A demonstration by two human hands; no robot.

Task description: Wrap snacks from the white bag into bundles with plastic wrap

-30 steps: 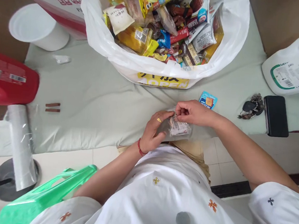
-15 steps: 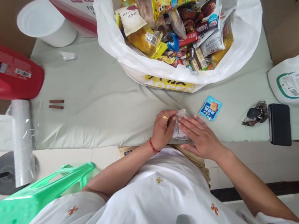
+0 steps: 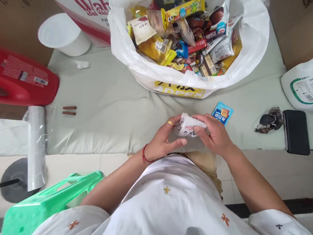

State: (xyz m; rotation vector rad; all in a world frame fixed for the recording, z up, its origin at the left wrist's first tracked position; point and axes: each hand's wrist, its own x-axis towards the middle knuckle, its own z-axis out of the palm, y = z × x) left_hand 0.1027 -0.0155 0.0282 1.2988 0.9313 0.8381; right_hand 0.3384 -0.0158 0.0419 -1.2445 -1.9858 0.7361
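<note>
White, crinkled plastic snack packet point(image 3: 188, 128) sits pinched in the right hand point(image 3: 217, 136); the left hand point(image 3: 163, 137), thumb spread wide, rests fingers against its other end, likely for steadiness.

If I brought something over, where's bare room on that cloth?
Widest: pale-green cloth between two thin brown sticks and the left hand. Smaller: between the flat blue packet and dark bunched keys. Crowded: far middle, under the packed white plastic bag.

A bunched white packet point(image 3: 188, 128), red and black print showing, is held between the hands point(image 3: 217, 135).
</note>
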